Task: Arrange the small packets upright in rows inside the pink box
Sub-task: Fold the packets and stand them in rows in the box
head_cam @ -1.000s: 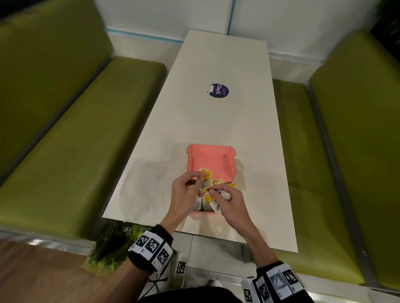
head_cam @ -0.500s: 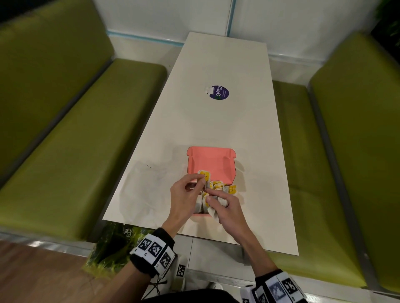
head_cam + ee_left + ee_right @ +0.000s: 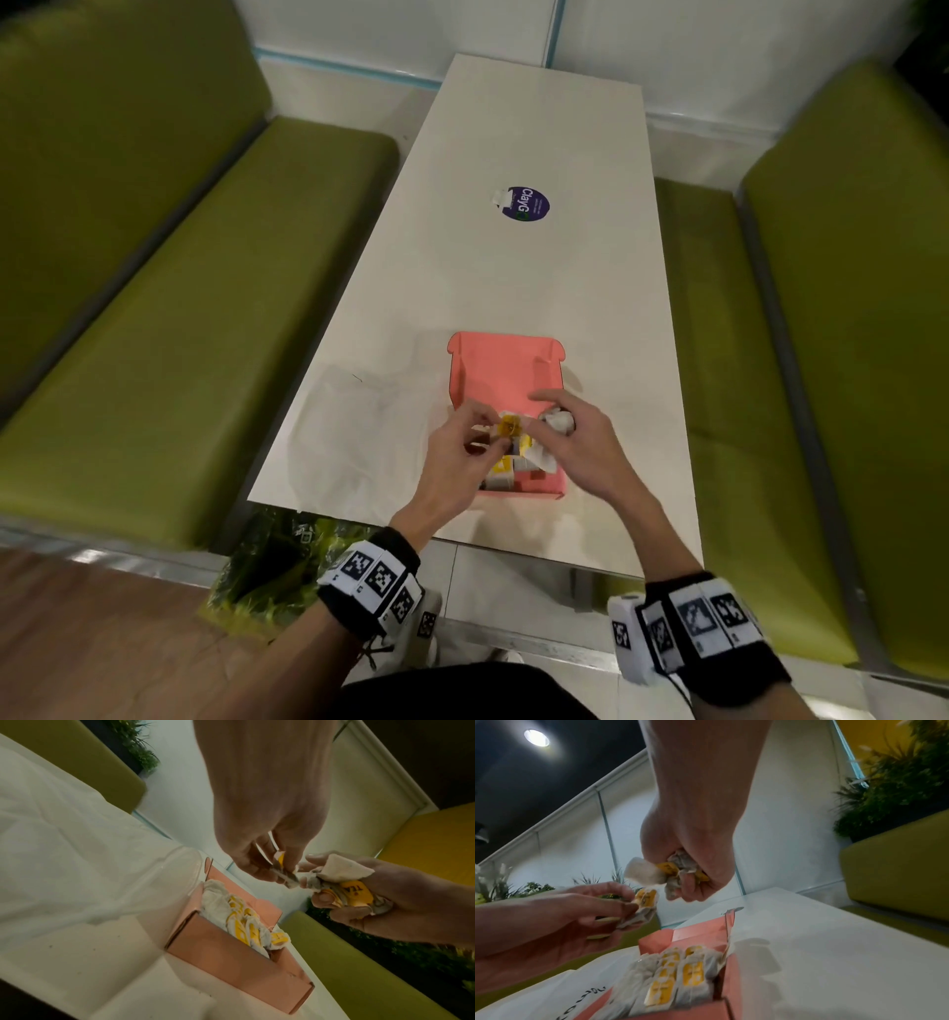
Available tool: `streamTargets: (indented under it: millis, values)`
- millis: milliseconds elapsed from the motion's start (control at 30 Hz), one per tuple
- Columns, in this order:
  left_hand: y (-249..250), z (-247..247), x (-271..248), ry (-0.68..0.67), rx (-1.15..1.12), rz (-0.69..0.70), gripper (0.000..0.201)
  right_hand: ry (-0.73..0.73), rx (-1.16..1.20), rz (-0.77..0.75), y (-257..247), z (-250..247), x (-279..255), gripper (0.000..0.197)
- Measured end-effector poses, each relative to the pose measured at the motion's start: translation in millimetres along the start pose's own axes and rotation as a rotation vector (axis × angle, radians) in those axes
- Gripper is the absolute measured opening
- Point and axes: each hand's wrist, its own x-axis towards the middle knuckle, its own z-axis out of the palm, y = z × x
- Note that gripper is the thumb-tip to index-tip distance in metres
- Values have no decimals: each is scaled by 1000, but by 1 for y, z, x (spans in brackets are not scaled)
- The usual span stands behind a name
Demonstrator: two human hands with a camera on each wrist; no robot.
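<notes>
Left hand (image 3: 457, 452) pinches 1 small white paper packet with a yellow label (image 3: 284, 870) between thumb and fingertips, above the box. Right hand (image 3: 580, 437), just beside it, is curled round a crumpled bunch of the same white-and-yellow packets (image 3: 352, 892). Both hands hover over the open pink cardboard box (image 3: 506, 370), which sits on the pale tabletop (image 3: 513, 277) near its front edge. More packets (image 3: 677, 977) stand packed in rows in the box's near part. A clear plastic bag (image 3: 354, 437) lies left of the box.
</notes>
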Motion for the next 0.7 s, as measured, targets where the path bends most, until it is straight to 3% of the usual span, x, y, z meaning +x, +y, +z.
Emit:
streamTargets:
  millis: [67, 267, 400, 567, 700]
  values:
    - [0, 3, -1, -67, 14, 4, 23, -79, -137, 3, 0, -4, 4, 6]
    - [-13, 8, 0, -238, 165, 3, 34, -197, -421, 68, 11, -13, 4, 11]
    - [-26, 15, -3, -360, 340, 27, 15, -235, -586, 159, 19, -14, -5, 9]
    - [-34, 22, -9, -316, 602, 157, 20, -167, -624, 285, 42, -11, -9, 22]
    - [-39, 25, -11, -307, 804, 246, 19, -95, -511, 327, 47, -8, -4, 17]
